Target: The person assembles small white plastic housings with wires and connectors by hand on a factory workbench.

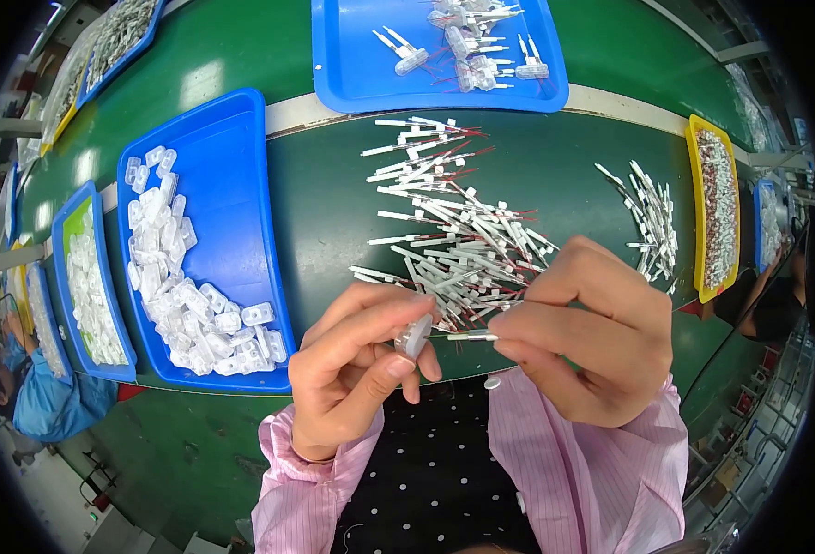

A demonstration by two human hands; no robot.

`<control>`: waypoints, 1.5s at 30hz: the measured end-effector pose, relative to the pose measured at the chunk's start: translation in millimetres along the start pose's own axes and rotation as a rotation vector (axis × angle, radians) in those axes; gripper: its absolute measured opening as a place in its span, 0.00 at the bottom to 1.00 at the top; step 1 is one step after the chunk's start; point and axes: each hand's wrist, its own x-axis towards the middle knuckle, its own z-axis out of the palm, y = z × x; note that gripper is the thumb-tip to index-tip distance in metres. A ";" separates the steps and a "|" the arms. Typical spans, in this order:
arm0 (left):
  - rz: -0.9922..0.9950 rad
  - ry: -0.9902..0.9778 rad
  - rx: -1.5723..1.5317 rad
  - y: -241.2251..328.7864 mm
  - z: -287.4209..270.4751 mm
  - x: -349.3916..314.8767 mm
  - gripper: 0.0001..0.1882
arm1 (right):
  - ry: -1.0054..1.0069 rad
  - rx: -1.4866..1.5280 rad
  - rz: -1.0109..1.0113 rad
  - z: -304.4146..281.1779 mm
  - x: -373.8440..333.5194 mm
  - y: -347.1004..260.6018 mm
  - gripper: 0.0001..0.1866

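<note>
Between the thumb and fingers of my left hand [352, 365] is a small clear plastic housing [414, 336]. My right hand [592, 337] pinches a thin white stick-like wired part [472, 337], its tip pointing left toward the housing. A small gap separates the two pieces. Just beyond my hands spreads a loose pile of white wired parts [463, 249] with red leads. Left of my left hand, a blue tray [236, 231] holds many clear housings [167, 249], heaped along its left side and near end.
At the far edge a blue tray [356, 78] holds housings with wired parts fitted. A smaller bunch of white sticks [652, 217] lies right, near a yellow tray [703, 249]. Another blue tray [116, 323] stands left. A person in blue [61, 397] is at lower left.
</note>
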 end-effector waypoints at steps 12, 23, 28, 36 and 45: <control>-0.036 0.141 -0.161 -9.9 9.6 -0.5 0.16 | 0.066 0.038 0.155 19.3 -4.1 2.6 0.09; 0.138 0.102 -0.049 -25.2 2.4 2.3 0.16 | -0.015 0.090 0.147 29.5 -3.9 9.8 0.06; 0.239 0.136 0.079 -32.7 2.5 4.9 0.15 | 0.113 -0.018 0.098 44.2 -13.6 13.3 0.06; 0.222 0.114 0.059 -40.9 -12.5 0.2 0.15 | 0.097 0.042 0.131 57.6 -22.1 18.9 0.07; 0.232 0.646 0.061 -28.1 -46.6 -2.8 0.16 | -0.239 -0.521 0.113 73.7 14.5 78.3 0.07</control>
